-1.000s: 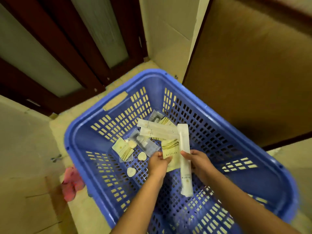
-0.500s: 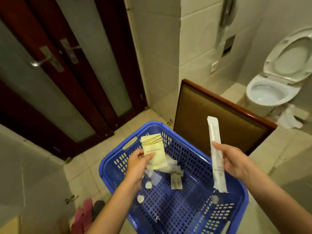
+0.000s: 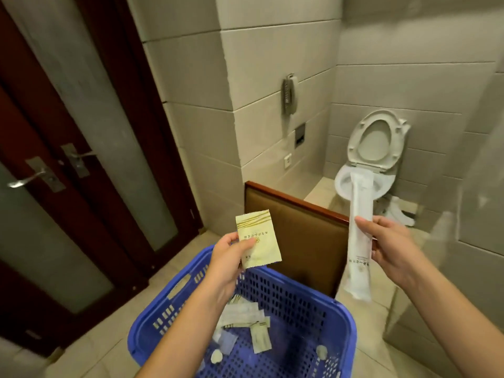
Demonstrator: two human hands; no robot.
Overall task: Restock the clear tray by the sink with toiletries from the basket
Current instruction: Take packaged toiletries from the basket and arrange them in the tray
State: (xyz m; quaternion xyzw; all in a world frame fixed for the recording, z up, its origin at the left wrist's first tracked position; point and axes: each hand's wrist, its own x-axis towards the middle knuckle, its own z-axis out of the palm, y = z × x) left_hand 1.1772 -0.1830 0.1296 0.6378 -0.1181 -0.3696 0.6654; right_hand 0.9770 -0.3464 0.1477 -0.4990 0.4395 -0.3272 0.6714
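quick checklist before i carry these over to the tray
1. Left hand pinches the yellow sachet: ok.
2. Right hand grips the long white packet: ok.
3. Both items held above the blue basket: ok.
4. Clear tray in sight: not ok, neither it nor the sink is in view.
5. Room in the tray: cannot tell.
6. More packets lie in the basket: ok.

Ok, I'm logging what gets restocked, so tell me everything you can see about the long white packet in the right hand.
The long, narrow white packet looks like sealed matte film, slightly puffed at its lower end, with small print on its lower half. It stands almost upright in the air, right of the blue plastic basket. The right hand pinches it near the middle, thumb in front; nothing else touches it.
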